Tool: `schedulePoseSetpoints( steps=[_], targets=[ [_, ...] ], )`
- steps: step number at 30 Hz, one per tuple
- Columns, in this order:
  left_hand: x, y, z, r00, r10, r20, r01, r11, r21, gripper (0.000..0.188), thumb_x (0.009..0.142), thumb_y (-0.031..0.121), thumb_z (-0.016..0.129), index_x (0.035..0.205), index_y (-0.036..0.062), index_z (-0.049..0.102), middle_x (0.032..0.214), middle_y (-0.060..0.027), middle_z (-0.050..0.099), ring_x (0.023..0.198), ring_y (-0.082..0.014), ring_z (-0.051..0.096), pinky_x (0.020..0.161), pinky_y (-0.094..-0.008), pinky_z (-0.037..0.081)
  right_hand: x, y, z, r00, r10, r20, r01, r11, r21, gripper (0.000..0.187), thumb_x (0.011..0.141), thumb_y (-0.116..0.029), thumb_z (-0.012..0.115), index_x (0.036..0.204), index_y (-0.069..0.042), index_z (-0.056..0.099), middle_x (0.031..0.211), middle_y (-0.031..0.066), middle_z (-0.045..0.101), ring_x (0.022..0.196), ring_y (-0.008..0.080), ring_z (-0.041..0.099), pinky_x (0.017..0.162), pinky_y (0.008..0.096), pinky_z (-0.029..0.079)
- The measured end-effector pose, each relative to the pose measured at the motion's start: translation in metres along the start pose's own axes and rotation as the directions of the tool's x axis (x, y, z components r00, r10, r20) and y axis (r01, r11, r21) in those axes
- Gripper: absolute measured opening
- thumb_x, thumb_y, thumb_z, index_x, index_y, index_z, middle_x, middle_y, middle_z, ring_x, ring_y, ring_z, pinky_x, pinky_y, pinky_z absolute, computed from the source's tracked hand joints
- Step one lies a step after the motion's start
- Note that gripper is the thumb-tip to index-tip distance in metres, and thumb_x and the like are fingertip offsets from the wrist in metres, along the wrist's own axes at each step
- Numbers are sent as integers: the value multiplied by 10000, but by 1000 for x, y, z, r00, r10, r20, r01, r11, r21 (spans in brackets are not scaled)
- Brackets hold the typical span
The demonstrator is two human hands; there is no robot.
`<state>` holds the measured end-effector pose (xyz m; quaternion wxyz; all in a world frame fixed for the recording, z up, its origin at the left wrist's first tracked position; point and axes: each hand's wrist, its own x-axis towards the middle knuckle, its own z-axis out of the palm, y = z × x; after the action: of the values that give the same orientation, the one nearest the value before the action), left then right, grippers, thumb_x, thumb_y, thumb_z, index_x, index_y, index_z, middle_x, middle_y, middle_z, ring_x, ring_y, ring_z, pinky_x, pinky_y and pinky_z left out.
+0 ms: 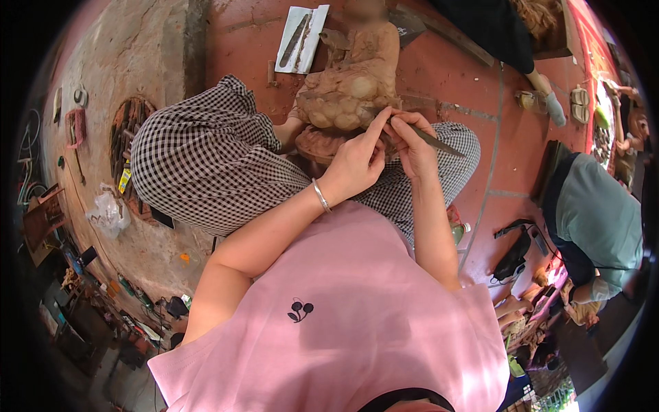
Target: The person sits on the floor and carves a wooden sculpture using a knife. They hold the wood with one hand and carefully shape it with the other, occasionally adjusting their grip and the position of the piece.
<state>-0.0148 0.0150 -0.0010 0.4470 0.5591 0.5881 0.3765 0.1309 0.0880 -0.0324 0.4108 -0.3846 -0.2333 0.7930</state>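
Observation:
A carved brown wooden figure (353, 86) with rounded bumps lies between my knees, its lower end close to my hands. My right hand (416, 150) is closed around a slim dark metal file (441, 143), whose tapered end sticks out to the right. The index finger of my left hand (355, 163) reaches to the file's other end against the carving, while its remaining fingers curl inward. My fingers hide the exact contact between file and wood.
Beyond my left knee, white paper (302, 38) carries another dark flat tool. Many long tools fill a round basket (130, 137) at left, beside a clear plastic bag (108, 213). A black bag (513, 255) lies on the red tiles at right, near a person in green (597, 213).

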Motion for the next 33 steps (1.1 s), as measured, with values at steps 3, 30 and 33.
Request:
schedulePoseSetpoints(
  steps=[3, 30, 33],
  targets=[
    [-2, -8, 3, 999, 47, 19, -48, 998, 28, 782, 850, -15, 567, 1547, 76, 226, 824, -144, 669, 714, -264, 688, 689, -352, 561, 2, -11, -13, 991, 127, 40, -124, 991, -59, 97, 882, 28, 678, 975, 14, 656, 1111, 152, 680, 940, 203, 696, 844, 298, 598],
    [4, -1, -1, 998, -17, 65, 18, 1000, -15, 781, 868, -2, 559, 1560, 122, 218, 860, -159, 690, 709, -262, 704, 695, -345, 583, 43, -40, -30, 933, 319, 169, -282, 936, -208, 139, 877, 17, 683, 1010, 47, 656, 1085, 184, 693, 905, 221, 719, 774, 263, 625],
    [8, 5, -3, 997, -52, 51, 55, 998, -42, 777, 869, -1, 561, 1558, 124, 225, 862, -165, 690, 715, -266, 706, 697, -346, 584, 42, -39, -16, 955, 270, 122, -260, 961, -91, 143, 874, 11, 687, 1007, 53, 657, 1069, 188, 697, 894, 207, 720, 762, 254, 623]
  ],
)
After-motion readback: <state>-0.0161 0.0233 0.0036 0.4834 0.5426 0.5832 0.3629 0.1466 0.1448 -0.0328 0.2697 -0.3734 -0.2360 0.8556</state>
